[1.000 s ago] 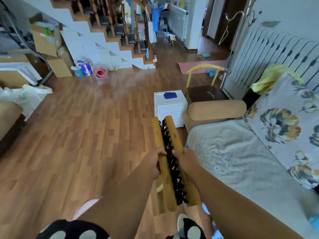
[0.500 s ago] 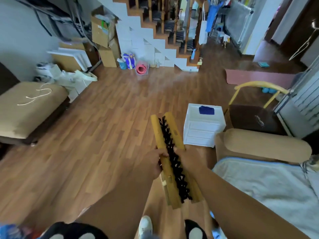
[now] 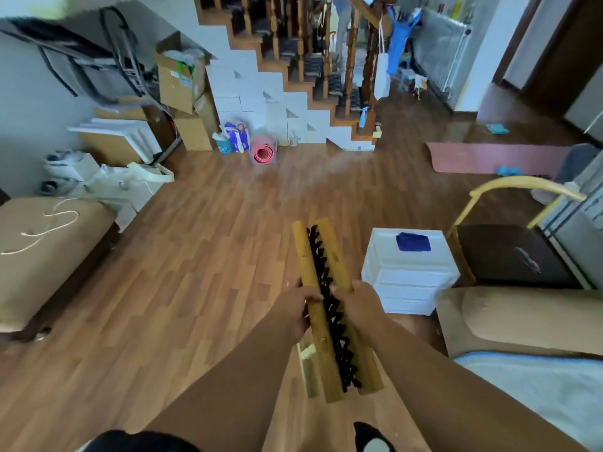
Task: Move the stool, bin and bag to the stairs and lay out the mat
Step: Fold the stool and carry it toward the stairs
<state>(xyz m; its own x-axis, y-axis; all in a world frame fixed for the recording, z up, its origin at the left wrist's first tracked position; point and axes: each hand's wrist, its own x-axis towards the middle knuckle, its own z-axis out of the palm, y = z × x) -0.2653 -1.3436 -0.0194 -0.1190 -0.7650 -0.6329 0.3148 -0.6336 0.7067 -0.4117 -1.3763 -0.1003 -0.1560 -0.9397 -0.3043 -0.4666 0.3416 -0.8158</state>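
Both hands carry the folded stool [image 3: 329, 308] out in front of the body: the left hand [image 3: 295, 309] grips its left wooden rail, the right hand [image 3: 357, 303] grips the right rail, with the black webbing bunched between them. The stairs [image 3: 293, 76] lie well ahead of the hands, across open floor. Keeping both rails pressed together should stop it unfolding; steer left of the white drawer unit [image 3: 408, 272] beside the right hand.

A wood-plank floor [image 3: 202, 256] filled the middle of the frame, a tan upholstered bench [image 3: 42, 252] sat at the left edge, a white drawer unit [image 3: 408, 282] stood right of centre, and a pale wall [image 3: 29, 102] rose at upper left.
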